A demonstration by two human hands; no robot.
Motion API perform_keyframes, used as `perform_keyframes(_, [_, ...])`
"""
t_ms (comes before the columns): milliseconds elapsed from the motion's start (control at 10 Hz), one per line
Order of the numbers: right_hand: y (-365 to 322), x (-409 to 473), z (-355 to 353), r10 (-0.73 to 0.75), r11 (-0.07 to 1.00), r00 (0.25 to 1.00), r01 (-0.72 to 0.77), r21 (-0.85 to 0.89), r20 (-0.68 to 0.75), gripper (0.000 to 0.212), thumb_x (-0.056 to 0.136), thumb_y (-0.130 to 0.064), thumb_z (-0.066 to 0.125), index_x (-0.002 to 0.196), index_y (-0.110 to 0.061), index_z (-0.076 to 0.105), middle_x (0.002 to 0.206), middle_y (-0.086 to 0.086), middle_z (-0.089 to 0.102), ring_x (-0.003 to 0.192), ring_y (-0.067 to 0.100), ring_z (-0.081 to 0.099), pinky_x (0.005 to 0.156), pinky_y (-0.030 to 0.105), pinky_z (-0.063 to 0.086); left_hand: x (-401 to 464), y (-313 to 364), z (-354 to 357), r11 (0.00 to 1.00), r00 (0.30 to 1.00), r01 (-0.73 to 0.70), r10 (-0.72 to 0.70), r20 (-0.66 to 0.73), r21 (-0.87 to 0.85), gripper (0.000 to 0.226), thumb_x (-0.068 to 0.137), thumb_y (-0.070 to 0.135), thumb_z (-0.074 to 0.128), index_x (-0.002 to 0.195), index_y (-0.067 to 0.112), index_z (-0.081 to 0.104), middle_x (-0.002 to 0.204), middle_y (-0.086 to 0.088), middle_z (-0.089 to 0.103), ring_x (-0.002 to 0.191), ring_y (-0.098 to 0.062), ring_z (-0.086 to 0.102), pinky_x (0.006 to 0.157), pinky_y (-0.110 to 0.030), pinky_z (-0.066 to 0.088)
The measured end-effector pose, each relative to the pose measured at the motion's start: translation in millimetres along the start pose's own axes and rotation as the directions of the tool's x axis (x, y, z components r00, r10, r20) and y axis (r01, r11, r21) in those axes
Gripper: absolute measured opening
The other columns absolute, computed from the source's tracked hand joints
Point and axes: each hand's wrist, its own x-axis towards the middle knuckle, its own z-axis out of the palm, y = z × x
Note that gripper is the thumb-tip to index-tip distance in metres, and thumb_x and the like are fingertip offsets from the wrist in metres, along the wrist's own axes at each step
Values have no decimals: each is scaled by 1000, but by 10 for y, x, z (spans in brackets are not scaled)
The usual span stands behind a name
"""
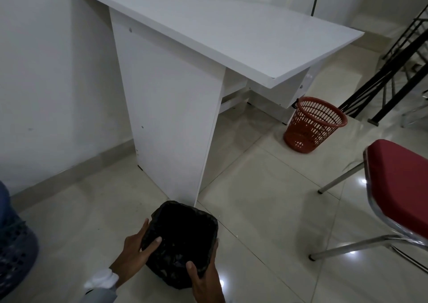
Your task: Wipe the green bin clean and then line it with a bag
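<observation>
2 hands on the job, risks ordered big to small. White counter [208, 36] fills 12 o'clock; its side panel sits just beyond the bin, so a shove could knock into it. Red chair [398, 187] at 3, red basket [312, 124] at 1, both well apart. Bin at 6 on the floor, fully wrapped in the black bag [183, 240]; green not visible. Left hand [136, 249] fingers pressing the bag's side, right hand [203, 279] gripping the near rim. Likely failures: thin film tears or slips off the rim.
</observation>
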Motion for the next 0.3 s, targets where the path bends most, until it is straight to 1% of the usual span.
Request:
perform_keyframes(100, [15, 15, -81, 120, 992, 990, -118, -36, 77, 124, 86, -73, 60, 151, -33, -38, 169, -2, 24, 152, 17, 35, 125, 40, 30, -80, 23, -70, 1000, 1000, 3, -3, -19, 0, 115, 77, 91, 62, 169, 37, 17, 169, 12, 28, 155, -11, 31, 126, -28, 24])
perform_keyframes(200, [16, 29, -159, 195, 981, 978, -193, -26, 72, 119, 89, -72, 55, 152, -31, -38, 165, 1, 34, 148, 19, 42, 123, 38, 32, -146, -37, -137, 996, 995, 92, -92, -35, 15, 122, 69, 99, 56, 168, 39, 19, 174, 12, 17, 161, -17, 19, 131, -35, 16])
perform_keyframes(300, [-158, 24, -369, 287, 955, 958, -287, -79, -12, 120, 81, -85, 47, 158, -33, -28, 151, 4, 55, 136, 23, 57, 117, 37, 41, -198, -59, -201, 979, 982, 188, -186, -38, 72, 115, 75, 100, 43, 168, 40, 14, 176, 15, 8, 164, -23, -7, 133, -49, 5])
